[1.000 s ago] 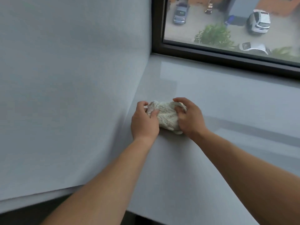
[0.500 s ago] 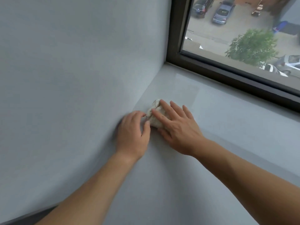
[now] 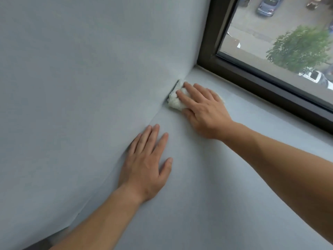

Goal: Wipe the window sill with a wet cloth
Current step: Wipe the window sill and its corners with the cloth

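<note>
Our right hand (image 3: 205, 112) lies flat, fingers straight, and presses down on the small, crumpled white terry cloth (image 3: 175, 102). We hold the cloth against the pale grey, smooth window sill (image 3: 234, 186), pushed into the seam where the sill meets the pale grey side wall (image 3: 81, 87), near the far corner. Part of the cloth shows past the hand on the wall side. Our left hand (image 3: 146, 165) rests palm down on the sill nearer to us, fingers extended and holding nothing, its outer edge just beside the wall. The dark window frame (image 3: 252, 76) runs along the far edge of the sill. Through the glass we see a green tree (image 3: 299, 46) and parked cars (image 3: 266, 6).
</note>
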